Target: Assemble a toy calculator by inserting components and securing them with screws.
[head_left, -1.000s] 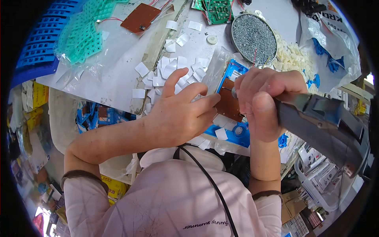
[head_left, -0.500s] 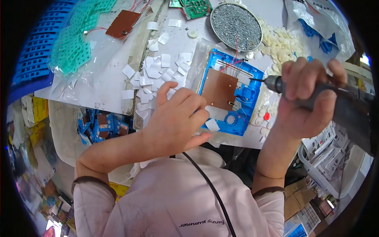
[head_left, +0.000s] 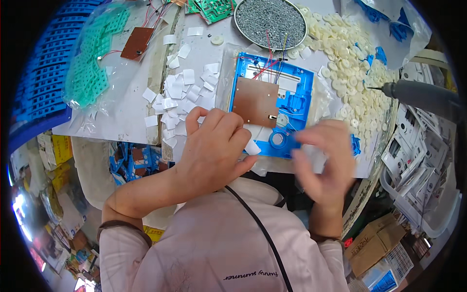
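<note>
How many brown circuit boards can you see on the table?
2. One brown square circuit board lies on the blue plastic frame, just above the left hand. A smaller brown circuit board lies top left, beside the green moulded sheet. Others may be hidden.

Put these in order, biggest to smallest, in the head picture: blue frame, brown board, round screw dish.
1. Blue frame, largest.
2. Screw dish, partly cut off at the top, so unsure.
3. Brown board, smallest.

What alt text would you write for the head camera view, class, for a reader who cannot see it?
A person's left hand pinches a small white paper square over a blue plastic frame that carries a brown circuit board, while the right hand, blurred, hovers empty beside it. Around them lie loose white squares, a round tray of screws and a heap of cream discs.
</note>
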### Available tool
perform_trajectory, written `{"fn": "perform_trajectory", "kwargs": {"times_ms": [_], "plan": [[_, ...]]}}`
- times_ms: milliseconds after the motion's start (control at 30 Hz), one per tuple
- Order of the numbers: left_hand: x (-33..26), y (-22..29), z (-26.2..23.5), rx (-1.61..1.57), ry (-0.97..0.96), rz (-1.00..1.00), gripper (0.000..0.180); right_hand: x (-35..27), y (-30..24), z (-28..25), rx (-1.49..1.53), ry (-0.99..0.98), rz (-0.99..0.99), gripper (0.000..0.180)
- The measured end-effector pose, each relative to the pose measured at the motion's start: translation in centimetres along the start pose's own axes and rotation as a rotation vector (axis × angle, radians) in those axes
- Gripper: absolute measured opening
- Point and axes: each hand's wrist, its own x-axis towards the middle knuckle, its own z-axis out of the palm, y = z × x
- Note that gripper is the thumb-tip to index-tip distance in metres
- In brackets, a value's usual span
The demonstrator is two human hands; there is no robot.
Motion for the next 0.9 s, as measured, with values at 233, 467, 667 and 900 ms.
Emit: {"fn": "perform_trajectory", "kwargs": {"times_ms": [233, 467, 667, 900], "plan": [[0.4, 0.1, 0.0, -0.018, 0.014, -0.001, 0.025, 0.0, 0.3, 4.1, -0.012, -0.212, -0.069, 0.033], [1.3, -1.8, -0.8, -0.187, -0.013, -0.013, 0.016, 1.5, 1.1, 4.3, -0.105, -0.186, -0.025, 0.019], [1.7, -2.9, -0.4, -0.22, 0.04, 0.031, 0.016, 1.5, 1.3, 4.5, 0.042, -0.058, 0.185, 0.011], [1.8, -3.3, -0.2, -0.255, 0.039, 0.046, 0.014, 1.5, 1.1, 4.4, 0.08, -0.117, 0.164, 0.011]]}}
